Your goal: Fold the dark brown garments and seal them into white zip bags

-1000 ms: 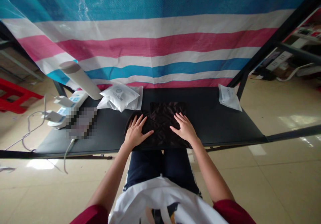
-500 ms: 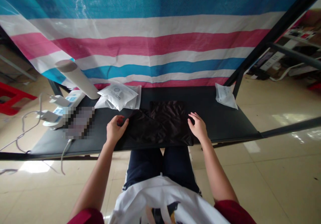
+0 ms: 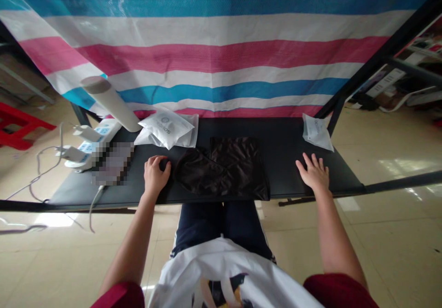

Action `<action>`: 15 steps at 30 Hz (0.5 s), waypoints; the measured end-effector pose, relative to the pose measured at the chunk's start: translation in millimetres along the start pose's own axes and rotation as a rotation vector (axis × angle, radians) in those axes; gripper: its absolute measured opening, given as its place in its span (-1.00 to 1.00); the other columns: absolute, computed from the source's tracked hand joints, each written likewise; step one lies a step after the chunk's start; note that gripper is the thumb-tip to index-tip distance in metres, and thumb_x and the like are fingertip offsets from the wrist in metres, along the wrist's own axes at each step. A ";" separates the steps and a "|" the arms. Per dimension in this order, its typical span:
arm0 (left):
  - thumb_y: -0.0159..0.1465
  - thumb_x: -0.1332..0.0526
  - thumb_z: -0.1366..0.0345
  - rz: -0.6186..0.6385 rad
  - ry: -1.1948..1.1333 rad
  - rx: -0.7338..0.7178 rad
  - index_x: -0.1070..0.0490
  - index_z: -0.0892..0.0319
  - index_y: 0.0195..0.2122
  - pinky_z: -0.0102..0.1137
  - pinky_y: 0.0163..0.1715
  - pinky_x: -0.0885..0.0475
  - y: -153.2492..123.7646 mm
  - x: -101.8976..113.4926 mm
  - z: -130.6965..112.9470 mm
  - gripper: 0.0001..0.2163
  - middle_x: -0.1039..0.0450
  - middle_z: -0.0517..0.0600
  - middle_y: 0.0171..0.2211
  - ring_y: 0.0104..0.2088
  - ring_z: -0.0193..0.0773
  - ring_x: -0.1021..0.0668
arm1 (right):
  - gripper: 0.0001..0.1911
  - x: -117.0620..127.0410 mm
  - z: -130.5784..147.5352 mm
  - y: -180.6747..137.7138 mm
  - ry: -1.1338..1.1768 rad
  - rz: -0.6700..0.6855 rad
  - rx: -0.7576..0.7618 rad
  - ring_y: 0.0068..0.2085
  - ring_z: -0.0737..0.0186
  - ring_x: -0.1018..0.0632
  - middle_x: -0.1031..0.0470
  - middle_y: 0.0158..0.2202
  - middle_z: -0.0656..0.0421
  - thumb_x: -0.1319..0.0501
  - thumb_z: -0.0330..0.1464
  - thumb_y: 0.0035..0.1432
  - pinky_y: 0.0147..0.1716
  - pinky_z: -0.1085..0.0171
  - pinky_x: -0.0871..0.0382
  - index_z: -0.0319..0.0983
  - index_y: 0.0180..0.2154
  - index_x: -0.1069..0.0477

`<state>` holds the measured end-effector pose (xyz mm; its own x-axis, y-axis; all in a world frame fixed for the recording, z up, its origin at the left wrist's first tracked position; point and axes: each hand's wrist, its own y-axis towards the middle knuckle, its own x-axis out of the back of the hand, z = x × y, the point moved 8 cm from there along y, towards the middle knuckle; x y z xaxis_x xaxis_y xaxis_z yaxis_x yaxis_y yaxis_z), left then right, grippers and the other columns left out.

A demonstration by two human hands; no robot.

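A thin, shiny black cloth (image 3: pixel 238 167) lies folded and wrinkled on the dark tabletop (image 3: pixel 283 137), close to the front edge. To its left rests my left hand (image 3: pixel 156 175), fingers loosely bent and thumb apart, with nothing in it. My right hand (image 3: pixel 313 173) is spread palm down over the right part of the table, well away from the cloth. Beyond its fingertips sits a small white plastic pouch (image 3: pixel 316 132). Several white printed pouches (image 3: pixel 168 127) are piled at the back, beyond my left hand.
At the left stand a power strip (image 3: pixel 98 140) with chargers plugged in, a blurred-out phone-like device (image 3: pixel 113 163) on a cable, and a tilted white bottle (image 3: pixel 112 104). A striped plastic sheet (image 3: pixel 214 59) hangs behind the table. Dark metal frame bars (image 3: pixel 366 75) rise at the right.
My right hand has moved right, away from the cloth's edge, and its fingers have spread. My left hand has shifted slightly left of the cloth. The cloth lies as before.
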<state>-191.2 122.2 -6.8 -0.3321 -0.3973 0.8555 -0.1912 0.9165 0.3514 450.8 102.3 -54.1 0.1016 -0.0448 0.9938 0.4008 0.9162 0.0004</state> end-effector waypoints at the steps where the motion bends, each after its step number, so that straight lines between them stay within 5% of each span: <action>1: 0.29 -0.07 0.08 -0.003 -0.009 0.002 -0.44 0.19 -0.03 -0.17 0.10 -0.34 -0.5 0.1 1.6 -0.64 -0.41 0.16 0.01 0.02 -0.01 -0.44 | -0.24 0.0 -13.0 2.9 -0.002 0.004 -0.037 0.41 -0.16 0.02 0.09 0.44 0.07 0.22 0.13 0.29 0.29 -0.24 0.07 -0.07 0.38 0.01; 11: 0.37 0.07 0.02 0.193 0.175 -0.098 -0.15 0.31 0.32 -0.02 0.29 -0.10 -15.8 -21.6 -2.5 -0.40 -0.07 0.23 0.36 0.37 0.13 -0.12 | -0.18 7.8 -122.7 22.3 0.031 -0.024 -0.313 0.39 -0.25 0.01 0.08 0.43 -0.06 0.22 0.12 0.28 0.25 -0.26 0.08 -0.19 0.39 0.05; 15: 0.38 0.09 0.02 0.215 0.204 -0.097 -0.10 0.35 0.35 -0.02 0.30 -0.09 -17.6 -23.4 -3.4 -0.37 -0.03 0.26 0.37 0.38 0.13 -0.09 | -0.17 10.8 -146.0 32.4 0.054 -0.018 -0.410 0.30 -0.29 -0.22 -0.16 0.29 -0.33 0.16 0.08 0.28 0.15 -0.19 -0.08 -0.32 0.36 -0.03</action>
<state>-176.9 115.6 -31.7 -0.1612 -0.1856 0.9693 -0.0444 0.9825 0.1808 597.7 73.4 -59.6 0.1348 -0.0899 0.9868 0.7316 0.6807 -0.0379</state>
